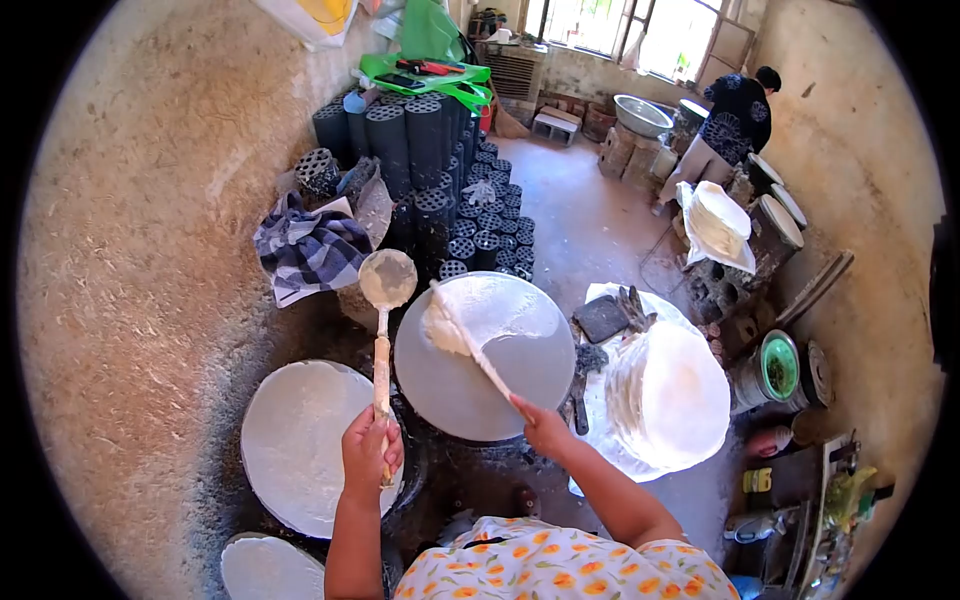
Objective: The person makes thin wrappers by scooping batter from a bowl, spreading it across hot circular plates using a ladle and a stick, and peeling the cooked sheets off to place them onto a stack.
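Note:
My left hand (372,447) is closed round the wooden handle of a ladle (388,279), whose bowl is raised at the left edge of a round griddle (480,385). My right hand (545,427) grips the handle of a wooden spreader (474,348), and its far end lies over the griddle's upper left part. Pale batter (500,300) covers the griddle's upper part; the lower part looks grey and bare. Left of this griddle, a second one (312,448) is coated white. Right of it, a tall stack of thin white rounds (680,395) rests on white cloth.
Stacked black coal briquettes (432,215) stand beyond the griddle, beside a checked cloth (312,245). Dark gloves (632,308) lie near the stack. A third white round surface (270,570) is at lower left. Another person (738,120) bends at back right near more rounds (720,212).

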The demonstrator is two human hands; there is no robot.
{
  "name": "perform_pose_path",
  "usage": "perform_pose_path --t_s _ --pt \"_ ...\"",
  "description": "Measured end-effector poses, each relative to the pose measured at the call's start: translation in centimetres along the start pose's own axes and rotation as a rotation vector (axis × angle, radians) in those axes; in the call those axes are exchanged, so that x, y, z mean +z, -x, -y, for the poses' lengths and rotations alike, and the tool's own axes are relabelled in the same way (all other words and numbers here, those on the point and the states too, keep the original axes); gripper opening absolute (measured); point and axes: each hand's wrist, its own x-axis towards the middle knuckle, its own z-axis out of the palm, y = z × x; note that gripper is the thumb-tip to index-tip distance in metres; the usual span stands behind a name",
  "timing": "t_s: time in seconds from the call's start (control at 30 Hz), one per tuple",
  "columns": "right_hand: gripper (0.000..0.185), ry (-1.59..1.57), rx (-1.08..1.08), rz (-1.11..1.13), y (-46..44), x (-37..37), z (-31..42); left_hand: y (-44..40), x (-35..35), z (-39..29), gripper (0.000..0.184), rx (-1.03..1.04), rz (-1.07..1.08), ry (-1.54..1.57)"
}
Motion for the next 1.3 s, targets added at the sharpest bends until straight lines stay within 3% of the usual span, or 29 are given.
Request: perform_pose_path --t_s 0.2,0.27,0.3,0.37,0.43,0.5,0.53,0.6,0.67,0.7,0.77,0.8,0.83,0.9,0.93,1.1,1.2,1.23,1.3 --pt "0.058 0.016 -0.1 0.147 3.3 -1.8 -2.9 -0.1 0.0 0.6 0.009 -0.013 0.019 0.02" --pt "0.063 0.123 -0.183 -0.053 0.7 -2.3 -5.2 0.2 0.4 0.8 0.009 -0.015 -0.005 0.025" --pt "0.063 0.12 -0.188 -0.049 -0.7 -2.5 -5.2 0.1 0.6 0.9 0.008 -0.015 -0.017 0.03" --pt "0.06 -0.005 -0.111 -0.228 -3.7 -3.0 -4.3 0.4 0.8 1.0 0.011 -0.022 -0.03 0.034" --pt "0.061 -0.101 -0.084 -0.12 -5.3 -2.6 -3.4 0.7 0.3 0.9 0.017 -0.031 -0.046 0.035" --pt "0.061 -0.199 -0.054 -0.014 -5.1 -2.1 -2.9 0.9 -1.2 0.5 0.033 -0.163 0.192 0.692" --pt "0.061 -0.118 -0.114 0.062 -4.0 -2.1 -2.4 1.3 -1.2 0.6 0.042 -0.114 0.234 0.817" --pt "0.06 -0.037 -0.172 0.142 -1.2 -3.1 -1.0 2.1 -0.5 0.2 0.04 -0.026 0.165 0.727" --pt "0.061 -0.018 0.049 0.376 1.2 -5.2 -0.6 2.8 0.0 0.0 0.037 0.081 0.064 0.56" --pt "0.061 -0.016 0.047 0.381 1.3 -5.6 -1.9 2.9 -0.2 -0.2 0.037 0.083 0.058 0.56" --pt "0.061 -0.096 -0.014 0.324 0.9 -5.9 -5.1 3.2 -0.5 -0.5 0.036 0.044 -0.013 0.393" --pt "0.061 -0.003 -0.167 0.201 0.1 -5.9 -5.6 3.3 0.0 -0.3 0.034 0.048 -0.035 0.349" --pt "0.061 -0.006 -0.169 0.21 -1.0 -5.7 -5.4 3.4 0.5 0.1 0.034 0.049 -0.044 0.347" --pt "0.062 -0.084 -0.296 -0.064 -3.7 -5.2 -4.2 3.5 1.4 0.8 0.032 0.032 -0.115 0.279" --pt "0.062 -0.088 -0.301 -0.057 -4.7 -5.4 -3.2 3.6 1.7 1.2 0.033 0.036 -0.131 0.261" --pt "0.063 -0.136 -0.011 0.493 -5.2 -6.6 -3.2 5.9 1.8 1.3 0.031 0.032 -0.188 0.198" --pt "0.061 -0.061 0.013 0.575 -3.1 -9.5 -6.1 7.4 1.4 1.6 0.03 0.047 -0.197 0.149" --pt "0.061 -0.06 0.011 0.584 -3.3 -9.3 -6.7 7.8 1.4 1.7 0.03 0.056 -0.202 0.126" --pt "0.06 -0.125 -0.281 0.265 -3.9 -8.7 -7.8 7.9 2.0 1.9 0.03 0.059 -0.215 0.119"
